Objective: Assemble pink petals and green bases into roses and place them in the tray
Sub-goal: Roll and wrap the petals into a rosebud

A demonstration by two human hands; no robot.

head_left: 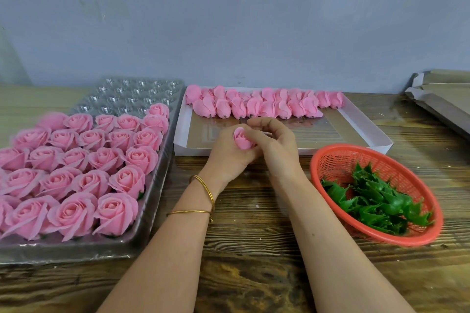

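**Currently fitting one rose: bud in hand, base not in view**

The left hand (229, 154) is gripping a pink petal bud (241, 138) in curled fingers, above the tabletop (254, 223) at the near wall of the white box (330, 151). The right hand (276, 143) is pinching the bud's side with bent fingers. Whether a base is already seated is hidden. If not, one of the green bases (376, 201) is waiting in the red basket (330, 157) near the right edge. Empty cells are showing at the far end of the tray (142, 91).
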